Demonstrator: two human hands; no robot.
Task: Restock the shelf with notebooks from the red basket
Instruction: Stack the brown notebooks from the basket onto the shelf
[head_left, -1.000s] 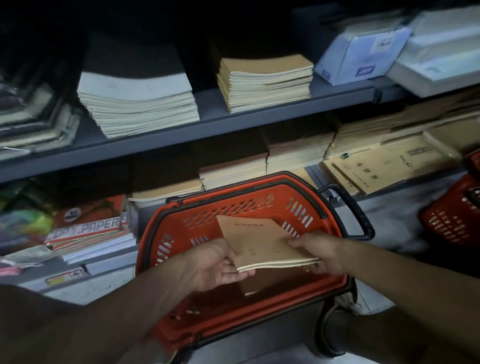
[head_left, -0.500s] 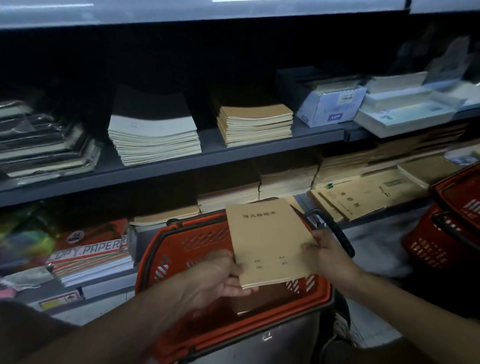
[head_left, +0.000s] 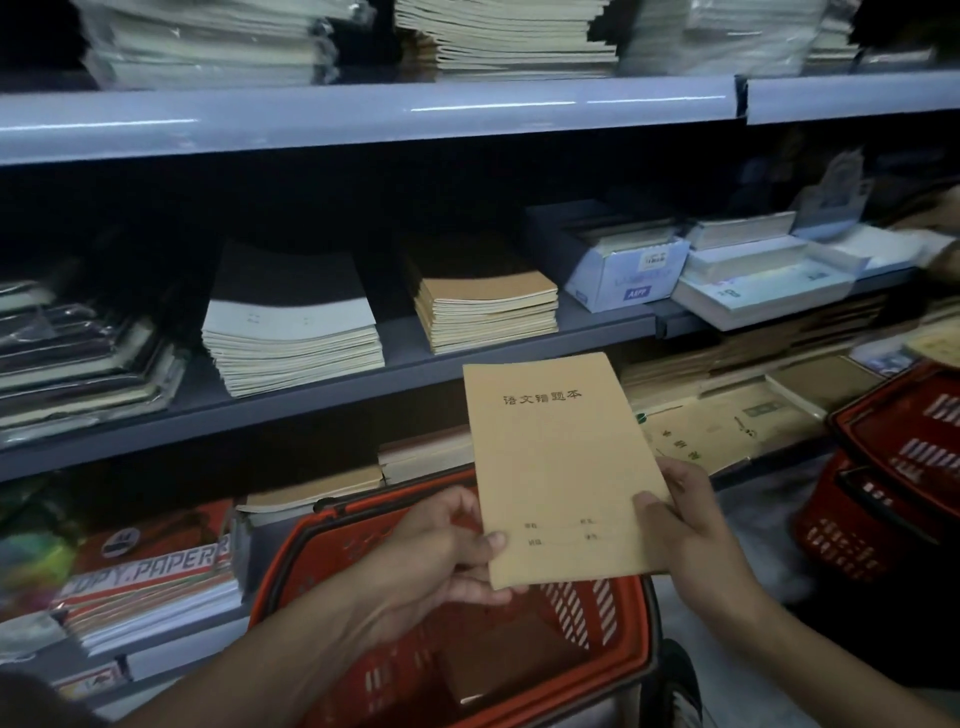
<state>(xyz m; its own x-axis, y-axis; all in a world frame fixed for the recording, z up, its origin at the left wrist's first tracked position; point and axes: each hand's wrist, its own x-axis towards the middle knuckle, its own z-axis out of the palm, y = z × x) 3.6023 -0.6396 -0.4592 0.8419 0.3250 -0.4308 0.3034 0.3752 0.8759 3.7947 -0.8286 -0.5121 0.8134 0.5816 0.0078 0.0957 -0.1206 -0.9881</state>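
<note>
I hold a thin stack of tan notebooks (head_left: 558, 462) upright above the red basket (head_left: 311, 566), cover facing me with printed characters near the top. My left hand (head_left: 441, 551) pinches the lower left corner, thumb on the cover. My right hand (head_left: 685, 525) grips the lower right edge. More brown notebooks (head_left: 509, 660) lie at the basket's bottom. On the middle shelf (head_left: 405, 374) behind sit a tan notebook pile (head_left: 485, 306) and a grey-white pile (head_left: 291, 332).
A second red basket (head_left: 893, 483) stands at the right. Boxes and white pads (head_left: 628, 270) fill the shelf's right side, wrapped books (head_left: 78, 353) the left. Copy-paper packs (head_left: 150, 577) lie lower left. An upper shelf (head_left: 363, 114) carries more stacks.
Both hands have lifted the notebooks out of the basket and tipped them upright toward the shelves. My view has risen, bringing the upper shelf into sight.
</note>
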